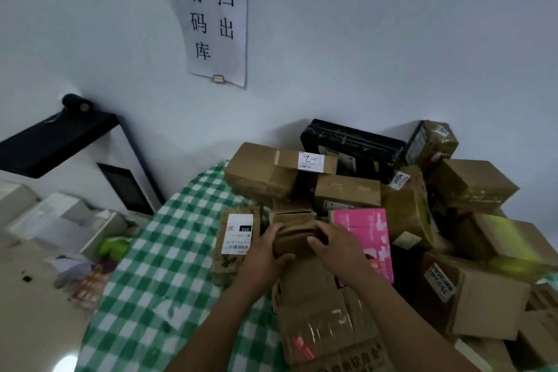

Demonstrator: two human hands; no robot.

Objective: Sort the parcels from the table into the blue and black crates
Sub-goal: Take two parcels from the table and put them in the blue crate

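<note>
A small brown cardboard parcel [294, 228] lies at the near edge of a heap of parcels on the green checked table [169, 251]. My left hand [265, 248] grips its left side with the thumb curled under it. My right hand [335, 246] holds its right side, fingers curled over the top. A pink box [367, 231] lies just right of the hands, and a brown padded envelope with a white label [234, 238] lies just left. No blue crate is in view.
Several brown cartons are piled against the white wall, with a black crate-like box [353, 145] at the back. A paper sign [216, 18] hangs on the wall. To the left stand a black-topped machine [60, 136] and white boxes [57, 220].
</note>
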